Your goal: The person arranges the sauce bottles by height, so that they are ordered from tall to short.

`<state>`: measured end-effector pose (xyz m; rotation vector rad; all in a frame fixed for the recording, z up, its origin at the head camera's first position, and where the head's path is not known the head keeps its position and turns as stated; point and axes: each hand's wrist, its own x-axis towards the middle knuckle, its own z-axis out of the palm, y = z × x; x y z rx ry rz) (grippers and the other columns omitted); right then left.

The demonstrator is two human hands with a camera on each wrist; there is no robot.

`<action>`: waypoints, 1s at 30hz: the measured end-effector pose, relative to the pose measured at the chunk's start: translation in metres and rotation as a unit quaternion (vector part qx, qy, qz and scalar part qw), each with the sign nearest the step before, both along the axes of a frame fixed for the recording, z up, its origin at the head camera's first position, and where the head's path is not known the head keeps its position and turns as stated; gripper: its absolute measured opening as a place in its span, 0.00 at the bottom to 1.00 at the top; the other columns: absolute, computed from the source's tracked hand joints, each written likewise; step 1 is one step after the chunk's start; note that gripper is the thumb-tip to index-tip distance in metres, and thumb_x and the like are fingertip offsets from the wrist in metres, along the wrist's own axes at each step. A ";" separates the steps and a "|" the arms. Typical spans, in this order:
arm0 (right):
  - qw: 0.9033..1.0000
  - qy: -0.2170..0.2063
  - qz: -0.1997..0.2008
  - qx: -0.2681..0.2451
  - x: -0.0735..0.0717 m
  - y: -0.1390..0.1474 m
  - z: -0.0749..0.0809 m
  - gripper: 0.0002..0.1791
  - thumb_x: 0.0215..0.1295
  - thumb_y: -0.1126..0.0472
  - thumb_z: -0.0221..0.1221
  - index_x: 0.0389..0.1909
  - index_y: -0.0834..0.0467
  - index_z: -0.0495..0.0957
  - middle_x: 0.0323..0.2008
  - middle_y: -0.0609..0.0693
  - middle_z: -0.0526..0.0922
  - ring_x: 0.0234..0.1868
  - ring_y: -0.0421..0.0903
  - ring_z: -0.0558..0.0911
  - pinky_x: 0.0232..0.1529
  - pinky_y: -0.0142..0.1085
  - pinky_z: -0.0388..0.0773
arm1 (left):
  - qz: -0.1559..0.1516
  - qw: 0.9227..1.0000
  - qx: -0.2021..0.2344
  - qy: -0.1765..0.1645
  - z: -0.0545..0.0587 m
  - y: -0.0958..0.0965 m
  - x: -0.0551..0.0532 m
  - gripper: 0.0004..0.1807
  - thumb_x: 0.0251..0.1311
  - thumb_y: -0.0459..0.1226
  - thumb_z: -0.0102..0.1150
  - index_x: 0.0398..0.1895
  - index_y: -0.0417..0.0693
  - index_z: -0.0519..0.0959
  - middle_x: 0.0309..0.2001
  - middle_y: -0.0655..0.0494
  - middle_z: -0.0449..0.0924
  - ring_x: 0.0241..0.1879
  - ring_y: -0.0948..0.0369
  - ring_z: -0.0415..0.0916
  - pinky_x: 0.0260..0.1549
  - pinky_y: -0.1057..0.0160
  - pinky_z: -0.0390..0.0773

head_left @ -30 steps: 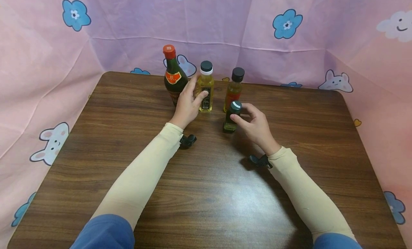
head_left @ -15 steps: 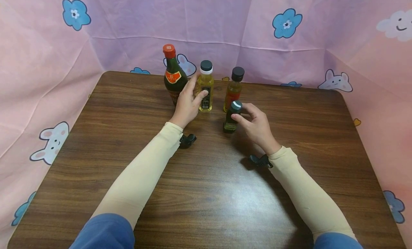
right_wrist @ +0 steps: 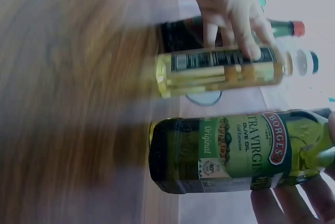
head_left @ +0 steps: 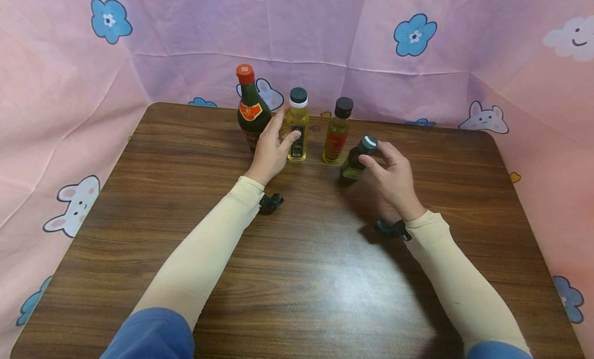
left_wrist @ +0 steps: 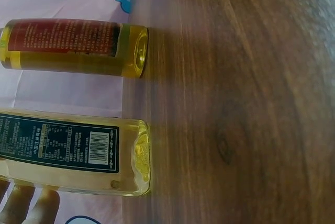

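My left hand (head_left: 270, 147) holds a bottle of yellow oil (head_left: 298, 124) with a dark cap, its thumb across the dark label; that bottle stands upright on the table. My right hand (head_left: 393, 176) grips a green olive oil bottle (head_left: 355, 163) near its cap. This bottle leans to the right, and whether its base touches the wood I cannot tell. Its green label (right_wrist: 241, 143) faces the right wrist camera. Between the two held bottles, a little further back, stands a red-labelled oil bottle (head_left: 335, 142) with a black cap.
A taller dark green bottle (head_left: 252, 111) with a red cap stands just behind and left of my left hand. The brown wooden table (head_left: 297, 276) ends at the back against a pink and purple cloth (head_left: 315, 39) with printed flowers and rabbits.
My right hand has carried the olive oil bottle to the right and slightly back, tilting it more. The red-labelled bottle now shows fully. My left hand has stayed in place.
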<state>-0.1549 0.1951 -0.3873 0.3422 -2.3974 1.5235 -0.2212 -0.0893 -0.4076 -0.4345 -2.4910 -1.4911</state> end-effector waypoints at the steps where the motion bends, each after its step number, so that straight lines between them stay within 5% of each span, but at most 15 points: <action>1: 1.000 0.002 -0.003 -0.004 -0.001 0.003 0.000 0.18 0.68 0.67 0.67 0.57 0.61 0.84 0.49 0.50 0.83 0.54 0.40 0.82 0.57 0.34 0.78 | 0.000 1.000 -0.001 0.001 0.000 0.000 0.000 0.39 0.75 0.47 0.57 0.84 0.63 0.53 0.79 0.57 0.60 0.76 0.61 0.59 0.71 0.54 0.66; 7: 0.999 0.014 -0.010 -0.037 -0.006 0.011 0.006 0.18 0.69 0.69 0.66 0.59 0.67 0.81 0.49 0.48 0.82 0.54 0.36 0.81 0.59 0.33 0.79 | 0.001 1.000 -0.004 0.002 0.001 -0.001 0.000 0.39 0.74 0.46 0.57 0.84 0.62 0.53 0.78 0.56 0.61 0.76 0.60 0.60 0.71 0.54 0.67; 30: 1.000 0.013 -0.022 -0.009 -0.039 0.019 -0.008 0.19 0.74 0.65 0.61 0.63 0.64 0.79 0.53 0.56 0.81 0.58 0.42 0.79 0.63 0.37 0.77 | -0.005 1.000 0.008 -0.005 -0.002 -0.001 -0.003 0.39 0.74 0.47 0.57 0.84 0.64 0.54 0.79 0.56 0.60 0.76 0.60 0.60 0.70 0.51 0.69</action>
